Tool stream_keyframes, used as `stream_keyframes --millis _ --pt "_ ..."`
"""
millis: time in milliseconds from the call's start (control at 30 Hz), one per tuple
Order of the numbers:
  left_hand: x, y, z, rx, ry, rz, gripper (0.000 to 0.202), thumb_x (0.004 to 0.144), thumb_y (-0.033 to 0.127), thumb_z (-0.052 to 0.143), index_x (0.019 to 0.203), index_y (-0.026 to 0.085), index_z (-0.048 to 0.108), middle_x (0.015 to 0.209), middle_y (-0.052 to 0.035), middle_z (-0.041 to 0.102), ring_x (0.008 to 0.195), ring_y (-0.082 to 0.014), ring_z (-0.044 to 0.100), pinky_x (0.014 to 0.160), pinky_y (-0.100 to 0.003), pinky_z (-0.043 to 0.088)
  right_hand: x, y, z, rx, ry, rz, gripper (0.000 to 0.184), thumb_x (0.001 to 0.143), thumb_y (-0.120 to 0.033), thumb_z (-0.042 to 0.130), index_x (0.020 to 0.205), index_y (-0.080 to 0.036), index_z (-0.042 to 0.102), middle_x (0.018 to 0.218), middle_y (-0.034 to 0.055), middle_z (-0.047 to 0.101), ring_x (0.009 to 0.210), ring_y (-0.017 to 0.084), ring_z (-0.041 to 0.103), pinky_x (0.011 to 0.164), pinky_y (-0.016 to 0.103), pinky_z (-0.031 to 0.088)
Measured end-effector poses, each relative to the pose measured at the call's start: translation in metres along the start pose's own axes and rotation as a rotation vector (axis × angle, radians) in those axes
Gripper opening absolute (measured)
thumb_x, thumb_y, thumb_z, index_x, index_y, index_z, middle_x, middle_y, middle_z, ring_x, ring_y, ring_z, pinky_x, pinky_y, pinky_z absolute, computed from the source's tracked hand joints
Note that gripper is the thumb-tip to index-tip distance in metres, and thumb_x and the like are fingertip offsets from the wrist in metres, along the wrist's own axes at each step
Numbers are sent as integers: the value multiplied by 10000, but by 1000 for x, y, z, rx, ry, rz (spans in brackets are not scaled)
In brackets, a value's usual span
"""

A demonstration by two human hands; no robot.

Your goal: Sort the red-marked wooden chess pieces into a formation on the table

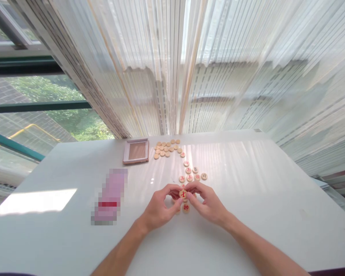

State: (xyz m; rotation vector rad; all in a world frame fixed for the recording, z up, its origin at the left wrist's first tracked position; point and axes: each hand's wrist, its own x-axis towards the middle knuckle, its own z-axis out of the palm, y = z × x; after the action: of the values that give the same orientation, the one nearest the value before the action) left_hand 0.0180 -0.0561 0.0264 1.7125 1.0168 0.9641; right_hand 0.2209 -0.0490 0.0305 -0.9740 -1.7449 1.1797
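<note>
Between the fingertips of my left hand (164,205) and my right hand (206,201) is a round wooden xiangqi piece (183,194) with a red character, its face tilted toward me. Both hands are closed in a pinch on it. Just below lies another red-marked piece (186,207), and others under my fingers are partly hidden. Beyond my fingertips several face-up pieces (189,178) lie loosely grouped, mostly with red characters. A dark-marked piece (204,176) sits at the right of that group.
Farther back on the white table (247,214) lies a cluster of blank-looking pieces (166,149). Left of them is a shallow open box (136,151). A blurred-out pink and purple item (110,195) rests at left. A striped curtain (172,69) hangs along the table's far edge.
</note>
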Motion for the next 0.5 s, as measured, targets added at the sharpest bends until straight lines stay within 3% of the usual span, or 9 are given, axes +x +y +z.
stream_keyframes --millis 500 --pt "-2 -5 1 139 -30 131 247 941 223 571 1187 215 589 1021 -46 695 849 -158 657 808 -293 556 5 9 6 -37 75 1 173 897 -364 668 905 -195 634 762 6 668 677 138 620 623 270 514"
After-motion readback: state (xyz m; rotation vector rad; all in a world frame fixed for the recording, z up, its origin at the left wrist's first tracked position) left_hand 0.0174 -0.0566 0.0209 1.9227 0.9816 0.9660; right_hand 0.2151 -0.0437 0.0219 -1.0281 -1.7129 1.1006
